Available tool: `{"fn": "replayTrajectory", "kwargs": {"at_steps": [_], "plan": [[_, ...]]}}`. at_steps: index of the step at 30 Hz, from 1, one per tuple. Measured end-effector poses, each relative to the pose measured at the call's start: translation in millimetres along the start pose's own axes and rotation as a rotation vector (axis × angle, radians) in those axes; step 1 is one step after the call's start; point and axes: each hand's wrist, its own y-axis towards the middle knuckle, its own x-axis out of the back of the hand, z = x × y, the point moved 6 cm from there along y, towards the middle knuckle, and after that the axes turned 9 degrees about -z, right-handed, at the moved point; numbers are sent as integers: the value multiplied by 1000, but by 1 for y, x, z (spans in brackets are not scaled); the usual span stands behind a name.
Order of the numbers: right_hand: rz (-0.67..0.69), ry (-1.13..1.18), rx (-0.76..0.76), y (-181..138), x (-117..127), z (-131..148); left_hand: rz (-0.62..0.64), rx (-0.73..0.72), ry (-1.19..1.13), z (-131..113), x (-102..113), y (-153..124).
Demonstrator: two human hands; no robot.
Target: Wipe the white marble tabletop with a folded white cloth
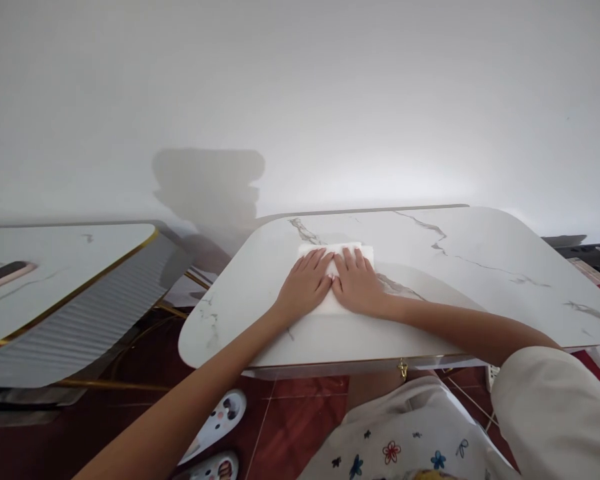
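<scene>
A white folded cloth or paper (353, 251) lies on the white marble-patterned table (455, 287), a little left of its middle. My left hand (305, 283) rests flat on the cloth's left half, fingers stretched forward. Beside it my right hand (356, 283) lies flat on the right half, its fingers stretched forward too. The two thumbs touch at the middle. Both hands cover most of the cloth; only its far edge and a strip between and below the hands show.
A second marble-topped table with a gold rim (65, 287) stands at the left, with a phone (5, 275) on it. White slippers (220, 417) lie on the red floor. A plain white wall rises behind. Dark objects sit at the far right (595, 257).
</scene>
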Motion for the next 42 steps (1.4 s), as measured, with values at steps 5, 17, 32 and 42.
{"fn": "replayTrajectory", "kwargs": {"at_steps": [5,17,32,42], "plan": [[70,59,7,-31,13,22,11,12,8,-17,19,-37],[52,86,-4,-84,39,-6,-16,23,0,-81,19,-55],[120,-12,-51,29,8,-84,-56,32,-116,-39,-36,79],[118,-29,-44,106,-22,-117,-53,64,-100,7,-65,144]]}}
